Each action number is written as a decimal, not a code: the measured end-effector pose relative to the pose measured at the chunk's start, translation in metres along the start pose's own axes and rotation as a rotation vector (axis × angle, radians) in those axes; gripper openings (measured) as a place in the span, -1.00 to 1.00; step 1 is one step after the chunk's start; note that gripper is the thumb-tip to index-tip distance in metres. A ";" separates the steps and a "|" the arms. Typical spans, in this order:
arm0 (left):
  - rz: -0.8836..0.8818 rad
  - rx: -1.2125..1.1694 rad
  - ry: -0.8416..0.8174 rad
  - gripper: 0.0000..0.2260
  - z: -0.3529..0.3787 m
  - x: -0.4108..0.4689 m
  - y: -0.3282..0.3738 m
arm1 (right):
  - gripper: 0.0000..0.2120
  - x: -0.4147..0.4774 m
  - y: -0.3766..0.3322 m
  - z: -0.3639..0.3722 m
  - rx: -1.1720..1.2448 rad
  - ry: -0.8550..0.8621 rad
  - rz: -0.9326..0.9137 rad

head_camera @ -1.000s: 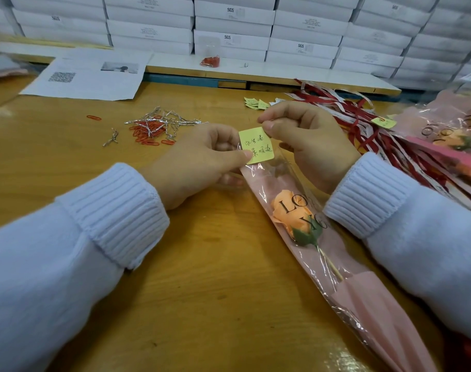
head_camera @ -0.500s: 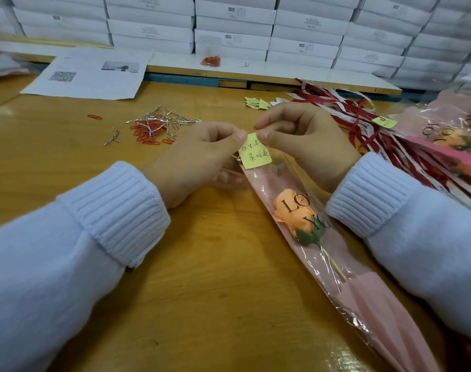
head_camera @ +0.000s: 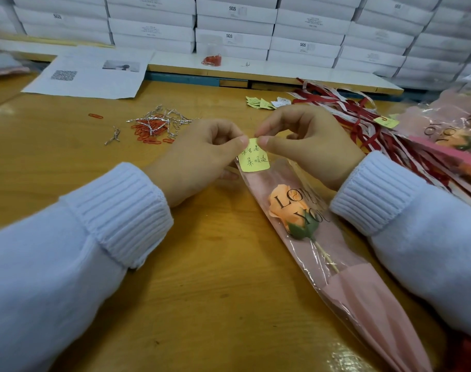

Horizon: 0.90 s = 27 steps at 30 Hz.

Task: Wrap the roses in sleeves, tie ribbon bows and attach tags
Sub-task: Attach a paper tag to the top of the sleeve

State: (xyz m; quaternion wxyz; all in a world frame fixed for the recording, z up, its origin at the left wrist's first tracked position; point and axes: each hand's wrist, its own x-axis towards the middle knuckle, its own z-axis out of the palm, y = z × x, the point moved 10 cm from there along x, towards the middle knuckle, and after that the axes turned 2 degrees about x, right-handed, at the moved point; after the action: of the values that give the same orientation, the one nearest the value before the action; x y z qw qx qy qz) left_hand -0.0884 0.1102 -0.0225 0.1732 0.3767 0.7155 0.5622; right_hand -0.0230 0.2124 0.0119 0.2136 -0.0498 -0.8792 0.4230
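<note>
Head view: left hand (head_camera: 199, 157) and right hand (head_camera: 306, 140) each pinch top edge of yellow tag (head_camera: 254, 159); grips now meet, closer than before. Tag hangs just below grips, over mouth of sleeve (head_camera: 363, 299) holding rose (head_camera: 288, 208). Attachment likely underway.

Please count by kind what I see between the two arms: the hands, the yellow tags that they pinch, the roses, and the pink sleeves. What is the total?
hands: 2, the left hand and the right hand
yellow tag: 1, pinched by both hands
rose: 1
pink sleeve: 1
total: 5
</note>
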 end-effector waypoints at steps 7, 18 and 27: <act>0.090 0.138 0.080 -0.85 -0.007 0.000 0.007 | -0.89 0.000 -0.001 0.001 -0.022 -0.025 -0.003; 0.245 0.371 0.148 -0.88 -0.011 -0.006 0.028 | -0.91 -0.002 -0.005 0.004 0.020 -0.066 -0.015; 0.204 0.373 0.158 -0.86 -0.013 -0.005 0.025 | -0.85 -0.002 -0.009 0.002 -0.029 -0.023 -0.064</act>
State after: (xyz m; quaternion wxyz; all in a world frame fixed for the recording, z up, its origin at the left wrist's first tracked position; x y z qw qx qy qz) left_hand -0.0850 0.1002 0.0042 -0.0137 0.4274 0.7765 0.4628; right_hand -0.0211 0.2047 0.0175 0.2161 -0.0198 -0.8889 0.4035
